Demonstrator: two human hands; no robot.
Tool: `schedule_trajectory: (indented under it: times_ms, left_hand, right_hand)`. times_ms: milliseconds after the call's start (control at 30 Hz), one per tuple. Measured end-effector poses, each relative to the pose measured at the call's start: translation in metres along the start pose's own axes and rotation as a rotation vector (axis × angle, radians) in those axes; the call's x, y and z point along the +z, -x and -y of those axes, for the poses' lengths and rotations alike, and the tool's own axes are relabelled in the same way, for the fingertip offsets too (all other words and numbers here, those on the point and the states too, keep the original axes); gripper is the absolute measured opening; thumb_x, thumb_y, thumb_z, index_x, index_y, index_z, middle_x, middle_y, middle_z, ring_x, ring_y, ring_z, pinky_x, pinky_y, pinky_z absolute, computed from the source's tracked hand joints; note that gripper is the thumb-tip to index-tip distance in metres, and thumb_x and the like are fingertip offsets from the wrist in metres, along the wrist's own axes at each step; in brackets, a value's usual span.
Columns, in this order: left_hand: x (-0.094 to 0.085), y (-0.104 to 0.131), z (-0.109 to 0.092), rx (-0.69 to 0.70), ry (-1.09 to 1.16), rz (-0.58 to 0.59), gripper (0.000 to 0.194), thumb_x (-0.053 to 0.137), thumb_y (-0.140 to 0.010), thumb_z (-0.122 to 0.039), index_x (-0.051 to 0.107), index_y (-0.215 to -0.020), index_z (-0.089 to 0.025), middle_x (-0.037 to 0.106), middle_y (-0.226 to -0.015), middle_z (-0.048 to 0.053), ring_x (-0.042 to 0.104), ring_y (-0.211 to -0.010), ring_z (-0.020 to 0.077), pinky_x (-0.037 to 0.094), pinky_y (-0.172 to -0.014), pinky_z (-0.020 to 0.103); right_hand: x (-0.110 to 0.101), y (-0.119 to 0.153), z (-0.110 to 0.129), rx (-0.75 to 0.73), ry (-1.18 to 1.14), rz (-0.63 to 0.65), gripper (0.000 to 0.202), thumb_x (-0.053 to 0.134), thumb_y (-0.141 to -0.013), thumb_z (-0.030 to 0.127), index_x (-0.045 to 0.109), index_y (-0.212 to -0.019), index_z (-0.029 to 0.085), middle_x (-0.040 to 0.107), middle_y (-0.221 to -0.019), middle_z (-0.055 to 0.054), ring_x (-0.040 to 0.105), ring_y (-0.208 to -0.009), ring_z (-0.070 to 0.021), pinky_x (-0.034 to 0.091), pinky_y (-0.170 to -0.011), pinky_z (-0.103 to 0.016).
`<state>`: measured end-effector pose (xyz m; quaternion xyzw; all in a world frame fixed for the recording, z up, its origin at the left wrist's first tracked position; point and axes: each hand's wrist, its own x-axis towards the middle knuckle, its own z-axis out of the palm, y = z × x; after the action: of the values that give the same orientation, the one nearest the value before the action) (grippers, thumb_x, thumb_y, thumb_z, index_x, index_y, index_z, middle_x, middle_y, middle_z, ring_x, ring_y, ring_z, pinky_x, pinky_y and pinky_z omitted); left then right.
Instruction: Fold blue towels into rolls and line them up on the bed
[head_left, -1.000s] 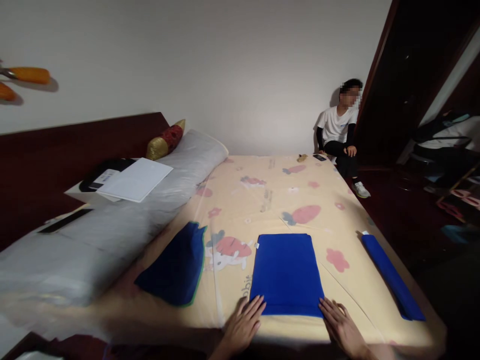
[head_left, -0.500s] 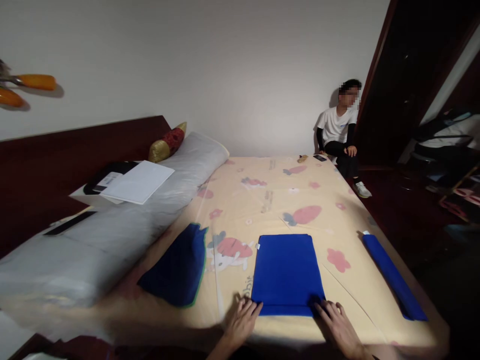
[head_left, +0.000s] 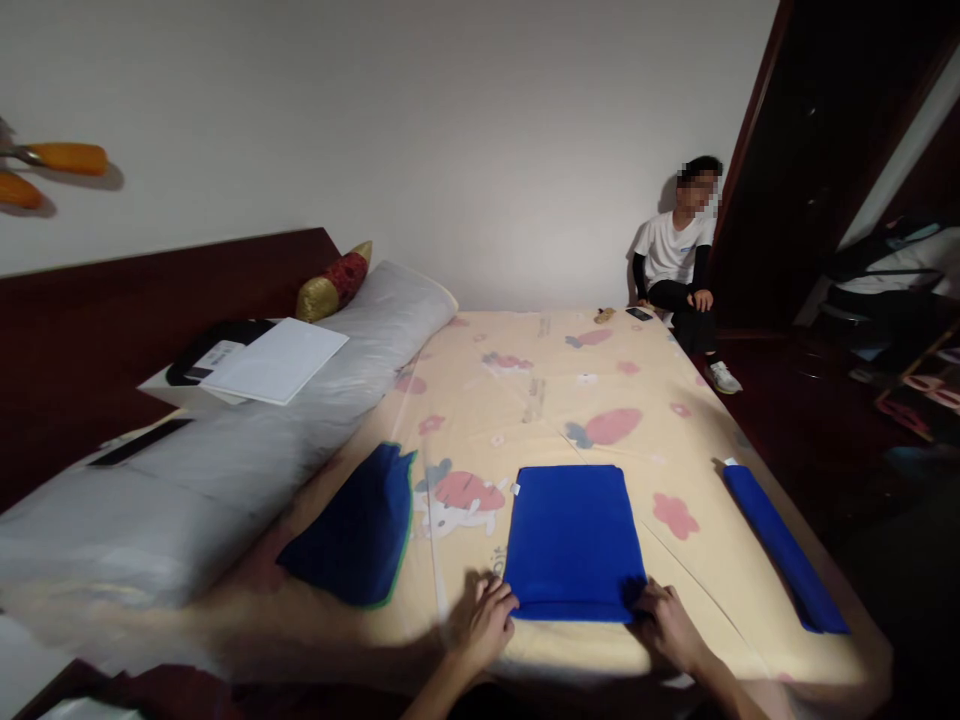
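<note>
A blue towel [head_left: 574, 530] lies flat on the bed, with a small white label at its far left corner and a narrow fold along its near edge. My left hand [head_left: 489, 622] grips the near left corner, fingers curled on the fold. At the near right corner my right hand [head_left: 669, 622] pinches the same fold; its fingertips are partly in shadow. To the right lies a second blue towel, rolled into a long strip [head_left: 784, 545]. On the left a dark blue cloth with green edging [head_left: 356, 530] lies loosely spread.
The bed [head_left: 517, 400] has a carrot-and-rabbit patterned sheet. Along its left side a grey wrapped bedding roll [head_left: 225, 480] carries a white flat box [head_left: 277, 360]. A red and gold cushion [head_left: 336, 282] leans behind it. One person [head_left: 675, 250] sits at the far right corner near a phone [head_left: 639, 314].
The folded near edge has moved slightly away from me. Both hands have curled more tightly at the towel's near corners, the right fingers drawn in from lying flatter.
</note>
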<state>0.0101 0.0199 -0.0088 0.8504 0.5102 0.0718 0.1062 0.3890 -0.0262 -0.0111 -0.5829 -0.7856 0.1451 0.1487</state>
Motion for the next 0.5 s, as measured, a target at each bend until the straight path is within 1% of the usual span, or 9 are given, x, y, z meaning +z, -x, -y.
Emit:
schedule_trajectory:
  times_ms: [100, 167, 200, 267, 367, 433, 500]
  left_hand:
    - [-0.010, -0.004, -0.003, -0.073, 0.106, 0.068, 0.024, 0.056, -0.071, -0.009, 0.069, -0.084, -0.026, 0.067, -0.093, 0.000, 0.054, -0.112, 0.0228, 0.031, -0.103, 0.044]
    - [-0.011, -0.004, -0.003, -0.139, 0.148, 0.116, 0.025, 0.057, -0.069, -0.009, 0.070, -0.084, -0.025, 0.069, -0.092, 0.001, 0.057, -0.109, 0.0224, 0.032, -0.102, 0.042]
    - [-0.011, -0.005, -0.002, -0.167, 0.158, 0.135, 0.026, 0.057, -0.068, -0.009, 0.070, -0.084, -0.025, 0.070, -0.092, 0.001, 0.059, -0.105, 0.0216, 0.033, -0.100, 0.041]
    - [-0.009, -0.005, 0.001, -0.201, 0.170, 0.159, 0.028, 0.056, -0.067, -0.008, 0.071, -0.084, -0.024, 0.070, -0.089, -0.001, 0.062, -0.096, 0.0189, 0.037, -0.096, 0.037]
    - [-0.010, -0.005, 0.008, -0.224, 0.189, 0.181, 0.028, 0.055, -0.067, -0.008, 0.071, -0.084, -0.023, 0.071, -0.083, -0.003, 0.064, -0.084, 0.0150, 0.043, -0.085, 0.029]
    - [-0.014, -0.005, 0.012, -0.240, 0.192, 0.179, 0.025, 0.055, -0.068, -0.009, 0.070, -0.083, -0.022, 0.070, -0.081, -0.003, 0.064, -0.080, 0.0140, 0.044, -0.078, 0.026]
    - [-0.017, -0.006, 0.011, -0.257, 0.176, 0.148, 0.025, 0.054, -0.069, -0.008, 0.069, -0.084, -0.021, 0.069, -0.083, -0.001, 0.064, -0.083, 0.0153, 0.044, -0.080, 0.028]
  right_hand:
    - [-0.005, -0.003, -0.004, 0.043, -0.170, 0.130, 0.037, 0.041, -0.064, 0.016, 0.072, -0.082, 0.027, 0.069, -0.090, 0.000, 0.062, -0.094, -0.0181, 0.042, -0.091, -0.033]
    - [-0.002, -0.002, -0.008, 0.068, -0.202, 0.160, 0.037, 0.040, -0.063, 0.019, 0.072, -0.079, 0.027, 0.070, -0.086, 0.000, 0.063, -0.088, -0.0182, 0.043, -0.090, -0.034]
    - [0.001, -0.001, -0.010, 0.078, -0.203, 0.162, 0.038, 0.040, -0.062, 0.020, 0.072, -0.080, 0.027, 0.070, -0.086, 0.000, 0.064, -0.089, -0.0189, 0.044, -0.089, -0.034]
    - [0.004, 0.001, -0.015, 0.087, -0.202, 0.153, 0.042, 0.041, -0.062, 0.021, 0.072, -0.088, 0.026, 0.071, -0.091, -0.001, 0.064, -0.091, -0.0200, 0.046, -0.086, -0.033]
    - [0.003, 0.006, -0.022, 0.115, -0.199, 0.126, 0.039, 0.042, -0.068, 0.025, 0.070, -0.095, 0.024, 0.070, -0.097, -0.004, 0.063, -0.092, -0.0197, 0.047, -0.082, -0.031]
    - [0.001, 0.008, -0.024, 0.123, -0.120, 0.067, 0.036, 0.044, -0.073, 0.028, 0.068, -0.099, 0.022, 0.067, -0.107, -0.006, 0.061, -0.097, -0.0211, 0.046, -0.084, -0.032]
    - [0.003, 0.009, -0.021, 0.119, 0.016, -0.019, 0.038, 0.048, -0.073, 0.027, 0.067, -0.106, 0.021, 0.062, -0.122, -0.009, 0.058, -0.103, -0.0238, 0.044, -0.087, -0.035]
